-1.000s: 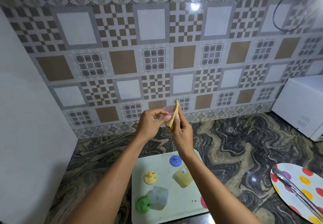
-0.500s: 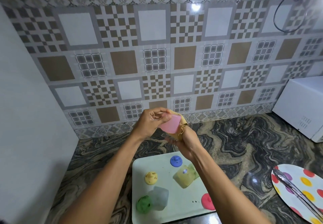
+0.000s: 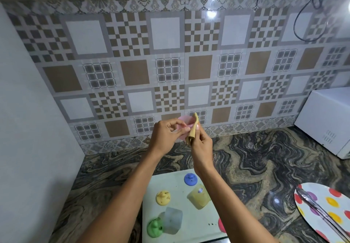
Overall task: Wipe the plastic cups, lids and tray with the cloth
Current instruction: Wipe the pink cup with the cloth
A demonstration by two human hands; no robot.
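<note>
Pink cup [image 3: 182, 124] held up before the tiled wall [image 3: 170, 62], left hand [image 3: 166, 138] pinching its rim; right hand [image 3: 200, 144] grips the cloth [image 3: 193, 131] against it. On the tray [image 3: 180, 189] at 6 o'clock: blue lid [image 3: 190, 179], yellow lid [image 3: 163, 197], green lid [image 3: 155, 228], yellow cup [image 3: 199, 198], clear cup [image 3: 172, 222]

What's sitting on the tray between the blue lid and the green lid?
In the head view, between the blue lid and green lid lie a yellow lid and a clear cup.
</note>
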